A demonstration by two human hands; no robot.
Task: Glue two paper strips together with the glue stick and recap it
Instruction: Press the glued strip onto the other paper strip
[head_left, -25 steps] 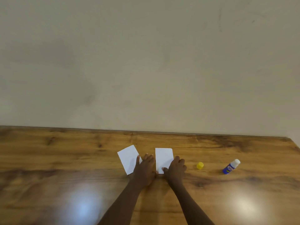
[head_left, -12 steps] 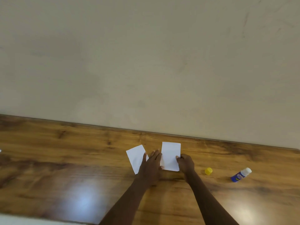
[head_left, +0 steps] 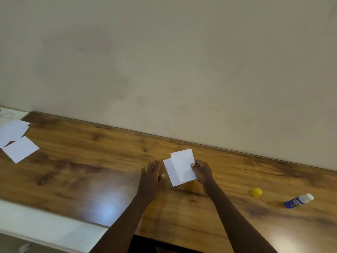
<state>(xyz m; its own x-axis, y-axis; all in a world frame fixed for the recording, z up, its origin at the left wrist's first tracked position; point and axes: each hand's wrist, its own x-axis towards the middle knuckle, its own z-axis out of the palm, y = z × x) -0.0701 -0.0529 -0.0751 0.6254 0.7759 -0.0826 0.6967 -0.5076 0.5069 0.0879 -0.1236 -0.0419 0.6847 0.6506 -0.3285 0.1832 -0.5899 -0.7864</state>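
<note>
Two white paper strips lie overlapped on the wooden table (head_left: pixel 91 161). The upper strip (head_left: pixel 182 165) covers most of the lower strip (head_left: pixel 168 168), which shows along the left and bottom. My right hand (head_left: pixel 202 170) pinches the right edge of the upper strip. My left hand (head_left: pixel 152 173) rests flat on the table just left of the papers, fingers straight. The blue glue stick (head_left: pixel 298 200) lies on its side at the right, uncapped, white tip pointing right. Its yellow cap (head_left: pixel 257 192) sits apart to its left.
Several loose white paper sheets (head_left: pixel 20 148) lie at the table's far left end. A white surface (head_left: pixel 45 229) borders the table's near left edge. A plain wall (head_left: pixel 164 70) runs along the back edge.
My right hand has carried the right strip leftward onto the left strip. My left hand has come off the papers to the table beside them. The camera view has swung left.
</note>
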